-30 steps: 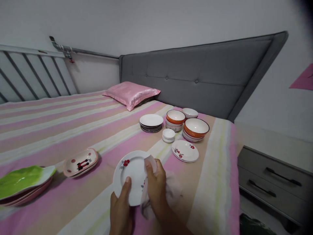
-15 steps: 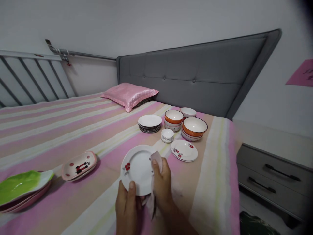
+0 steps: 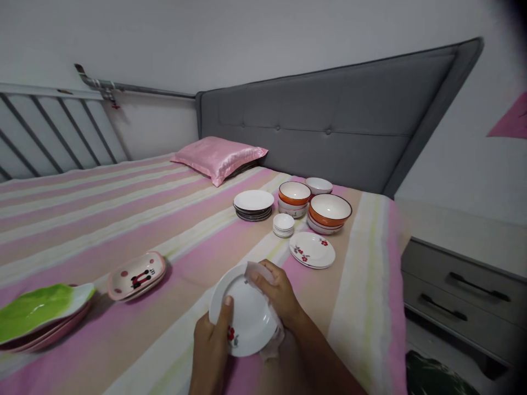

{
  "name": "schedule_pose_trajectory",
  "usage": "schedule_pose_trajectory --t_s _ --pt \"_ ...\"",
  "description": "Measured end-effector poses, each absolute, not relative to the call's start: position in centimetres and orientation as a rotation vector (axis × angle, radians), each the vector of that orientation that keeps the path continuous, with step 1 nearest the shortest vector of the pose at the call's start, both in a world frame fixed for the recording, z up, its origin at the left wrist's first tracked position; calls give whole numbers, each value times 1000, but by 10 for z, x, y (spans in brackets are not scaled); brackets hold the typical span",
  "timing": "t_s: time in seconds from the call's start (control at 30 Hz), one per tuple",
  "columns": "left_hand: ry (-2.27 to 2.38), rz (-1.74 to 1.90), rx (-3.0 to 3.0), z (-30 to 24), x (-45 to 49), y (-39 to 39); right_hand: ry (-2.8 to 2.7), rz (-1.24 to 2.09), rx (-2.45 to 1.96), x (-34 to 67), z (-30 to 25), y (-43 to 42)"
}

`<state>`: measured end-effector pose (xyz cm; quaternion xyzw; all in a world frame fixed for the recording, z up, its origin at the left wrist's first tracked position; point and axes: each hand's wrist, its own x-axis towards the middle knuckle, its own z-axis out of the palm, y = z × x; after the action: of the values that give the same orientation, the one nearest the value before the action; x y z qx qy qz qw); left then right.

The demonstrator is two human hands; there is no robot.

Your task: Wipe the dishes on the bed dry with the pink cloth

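Observation:
My left hand (image 3: 212, 343) grips the near rim of a white plate with a small red flower (image 3: 247, 315), thumb on top. My right hand (image 3: 278, 293) presses a pale cloth (image 3: 255, 270) against the plate's far rim, fingers curled round the cloth; more of the cloth hangs below the plate. Both hands hold the plate above the striped pink bedspread (image 3: 123, 219).
Farther up the bed lie a flowered plate stack (image 3: 312, 249), small white dishes (image 3: 284, 225), orange-rimmed bowls (image 3: 330, 212), another bowl stack (image 3: 295, 198) and a plate stack (image 3: 253, 204). A spotted dish (image 3: 136, 274) and a green leaf plate (image 3: 37, 312) lie left. A grey nightstand (image 3: 465, 296) stands right.
The plate has been turned in my hands: its red flower went from the upper left round to the near edge. My right hand with the cloth slid to the far rim.

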<state>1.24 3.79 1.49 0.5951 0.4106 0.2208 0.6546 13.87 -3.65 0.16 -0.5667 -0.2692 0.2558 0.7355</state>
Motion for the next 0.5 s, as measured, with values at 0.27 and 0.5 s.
schedule_pose_trajectory --t_s 0.27,0.5 --pt "1143 814 1088 18 19 14 -198 335 -1310 103 -13 -5" --pt "1441 848 1111 16 18 5 127 211 -1437 66 -25 4"
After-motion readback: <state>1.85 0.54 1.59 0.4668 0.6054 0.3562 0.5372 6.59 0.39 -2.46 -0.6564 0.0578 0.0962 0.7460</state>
